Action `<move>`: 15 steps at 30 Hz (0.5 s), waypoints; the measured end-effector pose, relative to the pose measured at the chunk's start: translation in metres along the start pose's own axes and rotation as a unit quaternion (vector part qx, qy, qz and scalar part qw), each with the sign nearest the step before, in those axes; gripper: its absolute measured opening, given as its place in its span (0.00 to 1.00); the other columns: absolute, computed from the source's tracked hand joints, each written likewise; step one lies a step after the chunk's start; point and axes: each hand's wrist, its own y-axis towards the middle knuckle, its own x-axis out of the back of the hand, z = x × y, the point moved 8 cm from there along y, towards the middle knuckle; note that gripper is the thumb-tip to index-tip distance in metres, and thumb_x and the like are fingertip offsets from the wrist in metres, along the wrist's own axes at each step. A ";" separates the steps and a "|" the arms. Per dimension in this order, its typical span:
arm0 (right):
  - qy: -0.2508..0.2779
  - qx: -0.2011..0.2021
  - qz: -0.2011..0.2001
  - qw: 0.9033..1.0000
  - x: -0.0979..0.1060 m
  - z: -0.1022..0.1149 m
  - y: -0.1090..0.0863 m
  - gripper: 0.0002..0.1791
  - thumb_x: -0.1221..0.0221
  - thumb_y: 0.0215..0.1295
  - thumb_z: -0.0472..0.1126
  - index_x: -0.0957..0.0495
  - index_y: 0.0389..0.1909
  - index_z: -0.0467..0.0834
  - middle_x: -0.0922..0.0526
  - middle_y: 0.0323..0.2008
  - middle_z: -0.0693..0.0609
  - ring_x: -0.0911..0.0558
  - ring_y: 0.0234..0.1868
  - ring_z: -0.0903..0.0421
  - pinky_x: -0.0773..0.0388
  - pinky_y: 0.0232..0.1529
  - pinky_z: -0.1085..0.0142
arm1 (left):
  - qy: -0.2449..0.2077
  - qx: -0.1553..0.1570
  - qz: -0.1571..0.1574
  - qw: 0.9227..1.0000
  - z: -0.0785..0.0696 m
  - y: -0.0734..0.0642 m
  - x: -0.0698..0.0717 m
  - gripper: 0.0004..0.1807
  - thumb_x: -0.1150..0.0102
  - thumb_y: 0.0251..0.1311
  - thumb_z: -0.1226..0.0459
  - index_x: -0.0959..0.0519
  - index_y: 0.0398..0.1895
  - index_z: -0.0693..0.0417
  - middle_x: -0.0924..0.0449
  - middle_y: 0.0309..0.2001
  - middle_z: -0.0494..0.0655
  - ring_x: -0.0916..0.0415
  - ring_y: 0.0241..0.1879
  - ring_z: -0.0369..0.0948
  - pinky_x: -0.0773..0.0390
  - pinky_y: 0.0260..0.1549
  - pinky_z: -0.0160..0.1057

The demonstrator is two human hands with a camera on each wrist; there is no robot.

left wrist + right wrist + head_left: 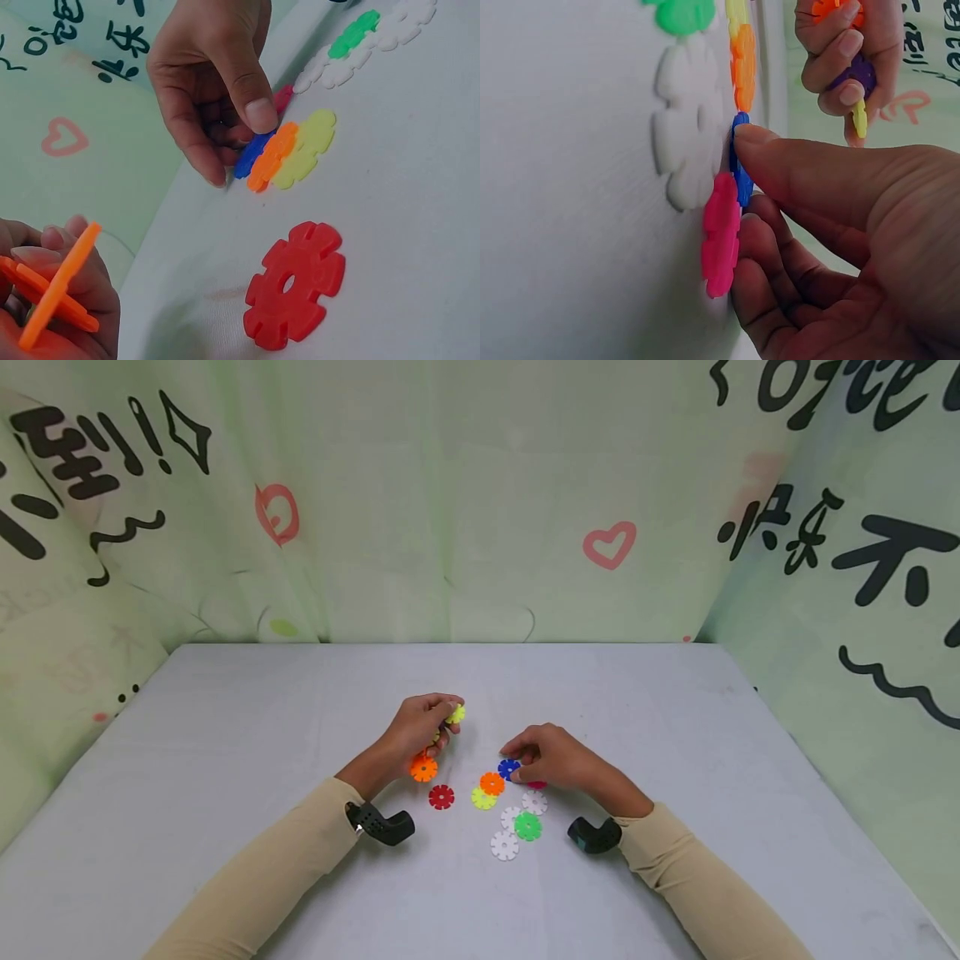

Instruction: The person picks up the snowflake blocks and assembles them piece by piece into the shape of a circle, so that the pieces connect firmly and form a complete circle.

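Note:
My left hand [414, 727] grips a small group of notched plastic discs. An orange disc [423, 768] shows at its lower side and a yellow disc [457, 714] at the fingertips. The right wrist view also shows a purple disc [861, 73] among those fingers. Low over the table, my right hand [561, 760] pinches a blue disc [741, 161], thumb on its upper face. Right beside the blue disc lie a loose orange disc [492, 783] and a pink disc [721, 240], the pink one partly hidden by the hand in the head view.
On the white table [262, 710], a red disc [442, 797] lies between the hands. Another yellow disc [483, 799] is partly under the loose orange one. Nearer the front are a green disc [528, 827] and several white discs [505, 845]. A printed curtain [450, 510] surrounds the table.

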 end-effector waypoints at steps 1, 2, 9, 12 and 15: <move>-0.008 -0.001 -0.001 1.000 0.000 0.001 0.000 0.15 0.32 0.57 0.33 0.16 0.46 0.39 0.21 0.36 0.53 0.27 0.36 0.55 0.25 0.36 0.66 | 0.000 0.000 0.001 1.000 0.000 0.000 0.000 0.17 0.53 0.73 0.59 0.25 0.60 0.55 0.24 0.33 0.53 0.37 0.16 0.39 0.36 0.14 0.28; -0.017 -0.002 -0.002 1.000 -0.001 0.001 0.000 0.15 0.31 0.56 0.33 0.16 0.46 0.39 0.21 0.36 0.53 0.27 0.36 0.55 0.25 0.36 0.66 | 0.000 0.000 0.001 1.000 0.000 0.000 0.000 0.17 0.53 0.73 0.59 0.25 0.59 0.55 0.24 0.33 0.52 0.37 0.16 0.39 0.36 0.14 0.28; -0.039 -0.019 -0.006 0.999 0.000 0.004 0.000 0.11 0.30 0.55 0.33 0.18 0.40 0.40 0.24 0.34 0.52 0.27 0.33 0.54 0.26 0.33 0.66 | -0.001 0.006 0.000 1.000 0.000 -0.001 -0.001 0.17 0.52 0.73 0.59 0.25 0.59 0.55 0.23 0.33 0.54 0.38 0.16 0.39 0.36 0.14 0.28; -0.027 -0.022 -0.010 0.999 0.001 0.004 0.000 0.10 0.30 0.56 0.33 0.20 0.38 0.41 0.24 0.32 0.51 0.27 0.32 0.54 0.25 0.32 0.66 | 0.000 0.008 0.001 1.000 0.000 -0.002 -0.001 0.17 0.52 0.73 0.59 0.25 0.59 0.55 0.23 0.33 0.54 0.38 0.16 0.39 0.36 0.14 0.28; -0.017 -0.015 -0.014 1.000 0.003 0.005 0.000 0.09 0.32 0.57 0.33 0.21 0.36 0.41 0.23 0.31 0.52 0.25 0.33 0.54 0.24 0.34 0.66 | 0.000 0.010 0.005 1.000 0.001 -0.002 -0.002 0.17 0.52 0.73 0.58 0.25 0.59 0.54 0.23 0.33 0.53 0.38 0.16 0.39 0.36 0.14 0.28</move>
